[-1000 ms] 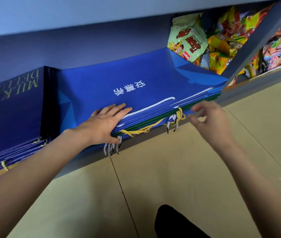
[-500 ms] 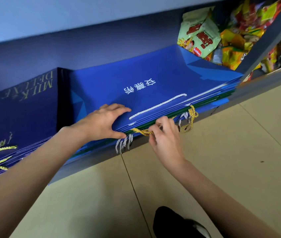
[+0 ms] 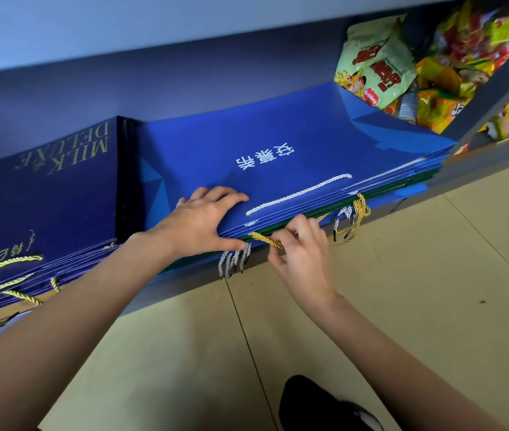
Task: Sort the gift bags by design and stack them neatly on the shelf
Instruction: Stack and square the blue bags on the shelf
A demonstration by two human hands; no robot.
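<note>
- My right hand [image 3: 301, 253], nearest me at the shelf's front lip, has its fingers curled and pinching the twisted gold rope handle [image 3: 265, 239] that pokes from the green-edged bag low in the pile. If I tug hard, I think the rope could slip or the bags above could slide forward off the edge.
- My left hand [image 3: 198, 225] lies mostly flat on the bright blue paper gift bags with white lettering [image 3: 278, 144], thumb hooked under the front edge, gripping nothing. If that pressure eases, the stack may fan out.
- The loose silver-and-white cord ends [image 3: 234, 261] hang just left of my right hand and could snag.
- Left, the dark navy "MILK DELUXE" bags [image 3: 44, 188] touch the blue pile; a sideways shove could muddle the designs.
- Far right, the colourful snack packets [image 3: 380, 63] might topple onto the bags.
</note>
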